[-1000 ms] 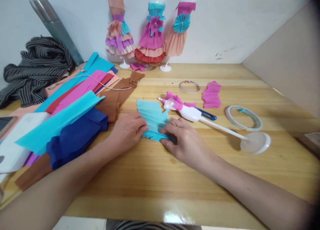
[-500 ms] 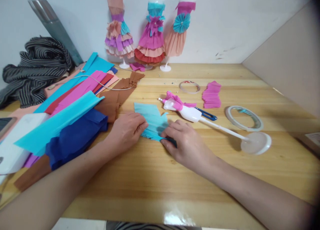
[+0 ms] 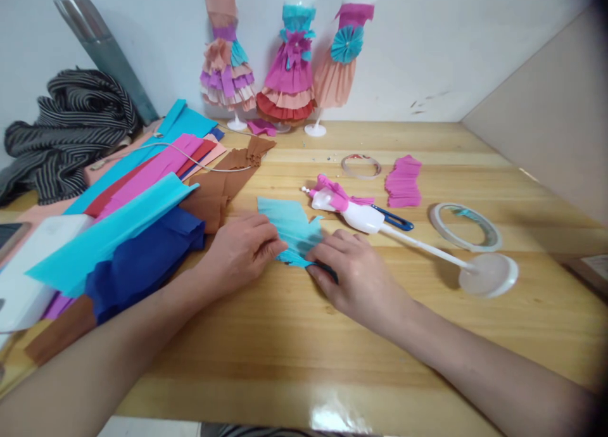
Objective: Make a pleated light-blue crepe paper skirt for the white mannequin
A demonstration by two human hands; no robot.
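A pleated turquoise crepe paper piece [image 3: 291,225] lies on the wooden table [image 3: 304,335]. My left hand [image 3: 240,250] pinches its near left edge, fingers pressed together. My right hand [image 3: 358,277] presses and pinches its near right edge. Just beyond my right hand lies a white doll mannequin on a stand [image 3: 365,216], tipped on its side, with pink crepe paper wrapped round its top. Blue-handled scissors [image 3: 393,218] lie partly under it.
Sheets of crepe paper [image 3: 137,221] in several colours are stacked at the left, with a striped cloth [image 3: 66,130] behind. Three dressed mannequins [image 3: 289,63] stand at the wall. Two tape rolls [image 3: 464,225] and a pink pleated piece [image 3: 403,182] lie at the right.
Both hands have drawn closer together, bunching the turquoise piece narrower along its near edge. The rest of the table has not changed.
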